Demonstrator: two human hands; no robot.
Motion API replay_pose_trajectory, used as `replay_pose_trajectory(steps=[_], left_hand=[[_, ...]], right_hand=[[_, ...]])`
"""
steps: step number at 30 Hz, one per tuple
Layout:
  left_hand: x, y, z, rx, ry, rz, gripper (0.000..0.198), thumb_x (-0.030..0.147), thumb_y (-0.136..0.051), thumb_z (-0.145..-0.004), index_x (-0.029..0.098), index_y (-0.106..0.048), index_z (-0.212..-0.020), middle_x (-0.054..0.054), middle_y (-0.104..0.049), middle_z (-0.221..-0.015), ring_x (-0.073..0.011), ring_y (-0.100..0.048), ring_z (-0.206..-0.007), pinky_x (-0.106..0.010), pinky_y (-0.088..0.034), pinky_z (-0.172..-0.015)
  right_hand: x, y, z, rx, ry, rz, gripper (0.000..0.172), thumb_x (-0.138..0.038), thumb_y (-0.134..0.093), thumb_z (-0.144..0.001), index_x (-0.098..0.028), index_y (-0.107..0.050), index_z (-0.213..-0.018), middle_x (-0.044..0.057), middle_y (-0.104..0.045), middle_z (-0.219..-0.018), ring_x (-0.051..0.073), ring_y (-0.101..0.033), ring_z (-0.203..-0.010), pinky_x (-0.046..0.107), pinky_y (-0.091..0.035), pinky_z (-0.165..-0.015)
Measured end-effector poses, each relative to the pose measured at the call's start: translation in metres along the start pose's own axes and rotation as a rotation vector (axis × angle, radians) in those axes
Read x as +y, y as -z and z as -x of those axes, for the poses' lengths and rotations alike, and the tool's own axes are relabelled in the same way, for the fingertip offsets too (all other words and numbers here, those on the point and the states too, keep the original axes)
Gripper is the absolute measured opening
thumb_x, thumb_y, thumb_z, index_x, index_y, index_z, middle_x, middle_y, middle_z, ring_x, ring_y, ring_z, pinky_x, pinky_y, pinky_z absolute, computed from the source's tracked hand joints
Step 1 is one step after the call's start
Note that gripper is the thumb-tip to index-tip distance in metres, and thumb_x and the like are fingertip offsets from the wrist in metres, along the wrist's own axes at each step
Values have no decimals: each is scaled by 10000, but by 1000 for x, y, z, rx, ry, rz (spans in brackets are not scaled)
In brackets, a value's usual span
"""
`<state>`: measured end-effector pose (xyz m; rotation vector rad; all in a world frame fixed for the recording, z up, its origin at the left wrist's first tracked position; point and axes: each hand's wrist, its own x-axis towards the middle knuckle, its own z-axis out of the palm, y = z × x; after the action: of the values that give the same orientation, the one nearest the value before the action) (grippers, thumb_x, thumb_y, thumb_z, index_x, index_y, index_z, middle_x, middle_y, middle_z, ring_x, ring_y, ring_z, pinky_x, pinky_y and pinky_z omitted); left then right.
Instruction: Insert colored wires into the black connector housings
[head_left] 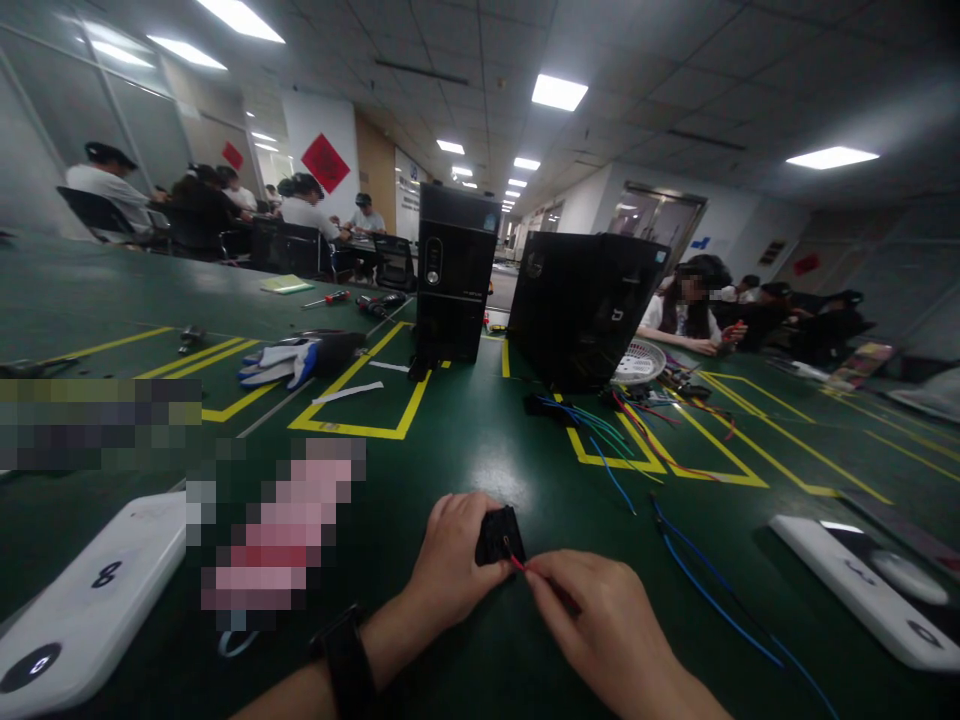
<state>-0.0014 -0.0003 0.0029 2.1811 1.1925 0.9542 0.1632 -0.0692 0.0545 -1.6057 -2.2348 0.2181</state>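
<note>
Near the table's front, my left hand (455, 552) is closed around a small black block-shaped part (504, 522), holding it upright or slightly tilted; its exact kind cannot be made out. Between the thumb and fingers of my right hand (604, 605) is a thin red wire (517, 564). The wire's bare end lies against the face of the black part; whether it is inside an opening is too small to tell. To the right of my right hand, a loose blue wire (709, 595) curves over the green table (390, 670).
Two black computer towers (457, 275) (581, 310) stand ahead. Wires (600, 425) and a white basket (637, 362) lie at right. White numbered devices (101, 590) (862, 590) flank me. Gloves (289, 360) and a screwdriver (330, 299) lie left. A person (686, 305) sits across.
</note>
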Motion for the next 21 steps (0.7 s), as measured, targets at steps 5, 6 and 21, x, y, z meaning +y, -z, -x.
replay_pose_trajectory(steps=[5, 6, 21], left_hand=[[-1, 0, -1, 2, -11, 5, 322, 212, -706, -642, 231, -543, -919, -9, -594, -915, -240, -524, -899, -386, -351, -865], [-1, -1, -1, 3, -11, 6, 320, 220, -710, -644, 231, -544, -918, -7, -595, -912, -238, -525, -896, -384, -351, -864], [-1, 0, 0, -6, -23, -10, 329, 290, -721, -663, 234, -533, -927, -6, -587, -904, -239, -527, -893, -388, -352, -854]], right_hand=[[-2, -6, 2, -34, 69, -20, 219, -166, -452, -869, -223, -664, -865, 11, -695, -791, 160, -643, -731, 243, -413, -658], [-1, -6, 2, -61, 72, -14, 219, -160, -454, -868, -228, -662, -872, 8, -696, -803, 160, -645, -744, 242, -415, -667], [0, 6, 0, -80, -17, 17, 226, -156, -423, -888, -216, -640, -904, 25, -665, -819, 168, -623, -755, 247, -427, -665]])
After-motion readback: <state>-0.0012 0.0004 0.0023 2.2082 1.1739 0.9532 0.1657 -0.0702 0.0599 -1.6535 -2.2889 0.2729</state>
